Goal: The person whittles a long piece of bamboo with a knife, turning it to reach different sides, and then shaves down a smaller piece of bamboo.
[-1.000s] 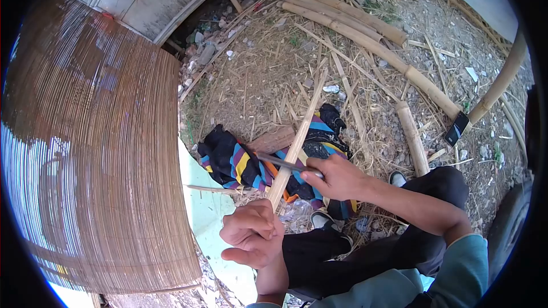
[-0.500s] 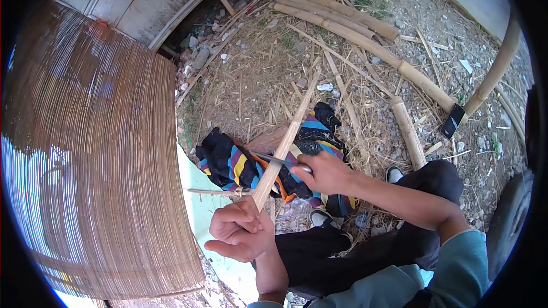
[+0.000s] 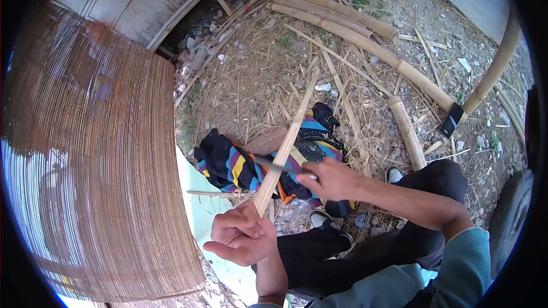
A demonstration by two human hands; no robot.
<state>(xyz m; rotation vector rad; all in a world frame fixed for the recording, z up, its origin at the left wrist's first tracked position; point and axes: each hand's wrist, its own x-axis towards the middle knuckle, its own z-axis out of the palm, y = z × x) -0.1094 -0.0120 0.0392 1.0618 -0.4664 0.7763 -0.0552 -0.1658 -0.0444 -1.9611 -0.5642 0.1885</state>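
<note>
Down at 6 o'clock in the view, the left hand [image 3: 240,236] is closed around the lower end of a long bamboo strip [image 3: 291,137], with its fingers curled over the strip and its thumb side up. From that grip the strip slants away toward 1 o'clock, crossing above a striped cloth [image 3: 231,165] that lies bunched on the ground, and its far tip ends among dry straw. Just to the 3 o'clock side of the strip, the right hand [image 3: 334,179] is shut on the handle of a knife [image 3: 274,165]. The thin dark blade points toward 9 o'clock and lies across the strip a little above the left hand, touching its edge. The right forearm runs back toward 4 o'clock over a bent knee in dark trousers [image 3: 422,194], and a shoe [image 3: 394,175] shows just past the wrist. Filling the 9 o'clock side is a big woven mat [image 3: 97,154] of fine slats, with a pale green sheet [image 3: 200,211] along its edge beside the left hand. Toward 12 and 1 o'clock several thick bamboo poles [image 3: 354,28] lie side by side on the littered ground, and a short cut length of bamboo [image 3: 405,131] lies near the knee at 2 o'clock. A phone [image 3: 454,120] rests at 3 o'clock against the foot of another pole, well apart from both hands
</note>
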